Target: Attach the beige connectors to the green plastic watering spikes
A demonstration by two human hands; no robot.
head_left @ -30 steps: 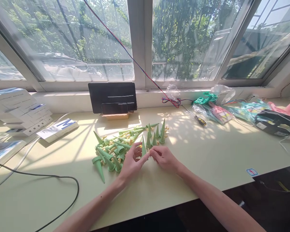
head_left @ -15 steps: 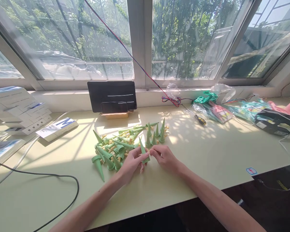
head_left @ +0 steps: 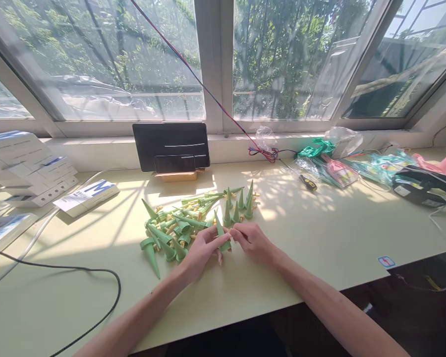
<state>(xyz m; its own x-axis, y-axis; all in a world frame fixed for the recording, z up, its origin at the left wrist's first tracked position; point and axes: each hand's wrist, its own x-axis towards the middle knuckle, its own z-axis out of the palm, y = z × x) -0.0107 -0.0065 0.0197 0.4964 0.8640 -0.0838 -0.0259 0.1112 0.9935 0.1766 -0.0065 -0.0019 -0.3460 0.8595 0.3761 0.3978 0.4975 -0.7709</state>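
My left hand point(head_left: 200, 253) pinches a green cone-shaped spike point(head_left: 221, 232), its tip pointing up and to the left. My right hand point(head_left: 254, 242) meets it from the right, fingers closed at the spike's wide end; what they pinch there is too small to make out. Both hands hover just above the pale yellow table point(head_left: 319, 238). Left of my hands lies a loose pile of green spikes point(head_left: 171, 228) with small yellow parts. Several green spikes point(head_left: 241, 206) stand upright just behind my hands.
A dark tablet point(head_left: 171, 146) leans on a wooden stand by the window sill. White boxes point(head_left: 33, 168) are stacked at the left, and a black cable point(head_left: 78, 270) loops across the table. Plastic bags, a screwdriver point(head_left: 307, 183) and a black device point(head_left: 419, 186) sit at the right.
The spike stood upright between my fingertips a second ago; now it is tilted with its tip to the left, and my left hand has closed around it. My right hand stays at its base.
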